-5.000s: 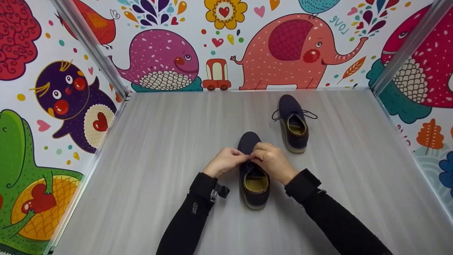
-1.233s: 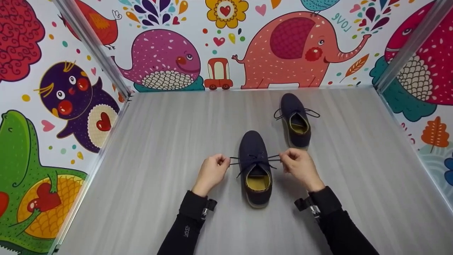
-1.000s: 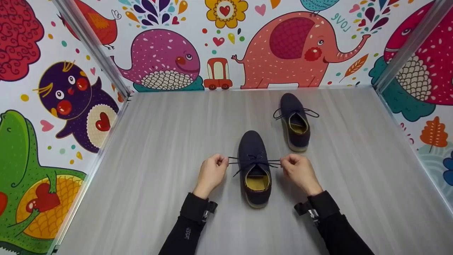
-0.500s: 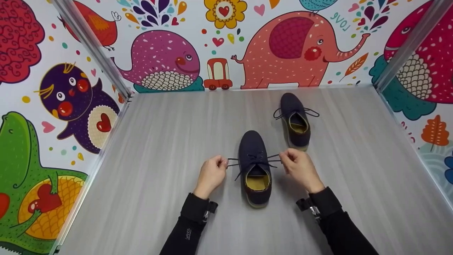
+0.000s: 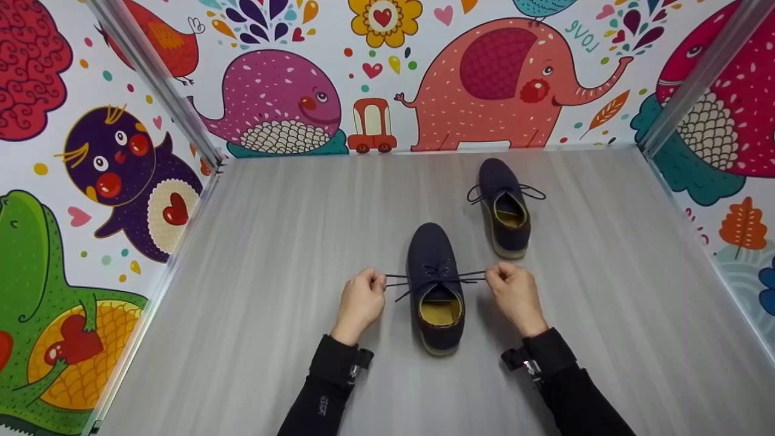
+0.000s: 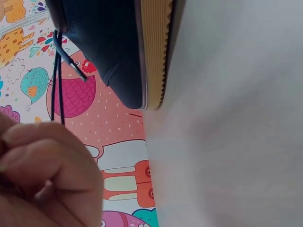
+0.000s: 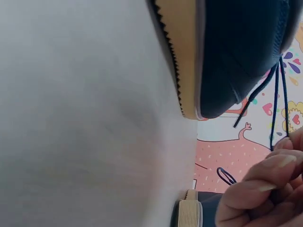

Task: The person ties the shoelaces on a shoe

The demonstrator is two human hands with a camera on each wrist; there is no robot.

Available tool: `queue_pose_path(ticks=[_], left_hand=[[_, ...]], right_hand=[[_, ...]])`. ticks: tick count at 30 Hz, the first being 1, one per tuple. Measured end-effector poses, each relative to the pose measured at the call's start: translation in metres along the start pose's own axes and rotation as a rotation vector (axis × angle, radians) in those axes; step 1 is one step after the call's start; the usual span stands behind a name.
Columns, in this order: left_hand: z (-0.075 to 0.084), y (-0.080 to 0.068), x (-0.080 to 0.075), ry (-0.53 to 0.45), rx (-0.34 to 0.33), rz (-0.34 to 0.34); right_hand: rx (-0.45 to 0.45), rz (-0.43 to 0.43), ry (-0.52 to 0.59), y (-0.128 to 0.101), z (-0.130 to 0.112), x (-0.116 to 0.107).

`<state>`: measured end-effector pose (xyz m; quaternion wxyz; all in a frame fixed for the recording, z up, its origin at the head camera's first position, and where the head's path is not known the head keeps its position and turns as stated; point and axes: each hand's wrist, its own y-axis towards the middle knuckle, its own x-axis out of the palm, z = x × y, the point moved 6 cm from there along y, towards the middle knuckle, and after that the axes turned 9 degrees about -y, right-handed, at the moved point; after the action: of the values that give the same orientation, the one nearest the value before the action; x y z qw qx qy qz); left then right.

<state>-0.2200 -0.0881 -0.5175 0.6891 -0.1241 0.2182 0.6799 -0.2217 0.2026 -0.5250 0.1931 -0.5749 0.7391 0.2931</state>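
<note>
A dark navy lace-up shoe (image 5: 431, 245) with a yellow insole and tan sole stands on the floor, toe pointing away. Left of it, my left hand (image 5: 361, 303) pinches one loop of its shoelace (image 5: 396, 280). On the other side my right hand (image 5: 514, 297) pinches the opposite loop, both drawn out sideways at about the same height. A short loose lace end (image 6: 77, 70) hangs by the shoe in the left wrist view. Another loose end (image 7: 245, 111) shows in the right wrist view, where curled fingers (image 7: 265, 182) hold the two strands.
A matching shoe (image 5: 501, 175), its laces in a bow, stands farther back to the right. The pale wood-grain floor (image 5: 290, 230) is bounded by walls with cartoon animals, such as an elephant (image 5: 484, 103), and metal corner posts (image 5: 172, 85).
Five seconds ago both hands met over the shoe's laces; since then they have moved apart with a loop each. Over the last second they shift only slightly, pulling a little wider. The shoes stay put.
</note>
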Motion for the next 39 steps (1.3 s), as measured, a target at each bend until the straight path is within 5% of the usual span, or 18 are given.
queue_pose_path(ticks=[7, 12, 21, 30, 39], left_hand=[[-0.001, 0.001, -0.004, -0.047, -0.005, -0.011], [-0.001, 0.000, -0.006, -0.047, -0.035, -0.005], [-0.009, -0.003, 0.002, -0.013, -0.074, 0.005], [-0.010, 0.001, 0.003, -0.045, -0.144, -0.050], [-0.013, -0.003, 0.003, 0.010, -0.190, -0.111]], right_hand=[[-0.084, 0.007, 0.148, 0.002, -0.011, -0.005], [-0.069, 0.001, 0.052, -0.001, -0.009, -0.001], [0.088, -0.024, -0.012, -0.006, 0.009, 0.010], [0.081, -0.026, 0.075, -0.007, 0.005, 0.009], [0.075, -0.154, -0.041, -0.013, 0.006, 0.011]])
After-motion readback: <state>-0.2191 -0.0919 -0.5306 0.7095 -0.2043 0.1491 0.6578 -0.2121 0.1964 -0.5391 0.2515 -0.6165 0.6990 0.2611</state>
